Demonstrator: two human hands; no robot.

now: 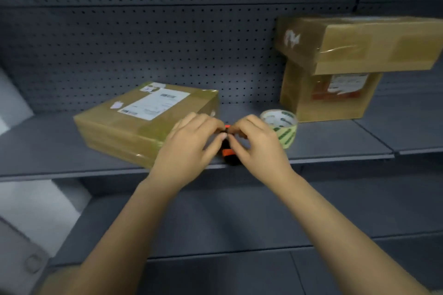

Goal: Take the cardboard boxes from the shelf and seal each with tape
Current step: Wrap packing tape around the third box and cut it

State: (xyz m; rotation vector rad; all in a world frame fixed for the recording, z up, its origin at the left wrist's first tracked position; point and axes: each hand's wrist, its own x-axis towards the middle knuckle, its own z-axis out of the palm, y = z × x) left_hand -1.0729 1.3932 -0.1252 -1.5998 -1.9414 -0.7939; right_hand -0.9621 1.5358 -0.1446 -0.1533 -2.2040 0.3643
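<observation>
A flat cardboard box [134, 122] with a white label lies on the grey shelf [335, 148], left of centre. My left hand [189, 143] and my right hand [254, 143] meet just right of it. Both pinch a small black and orange tool [229, 154], most of it hidden by my fingers. A roll of clear tape with green print [284, 127] stands on the shelf right behind my right hand. At the right, two more cardboard boxes are stacked: a long one [374, 43] lies on top of a taller one [323, 98].
A dark pegboard wall [143, 43] backs the shelf. A lower grey shelf [227, 223] runs beneath my forearms. White surfaces [31, 208] show at the far left edge.
</observation>
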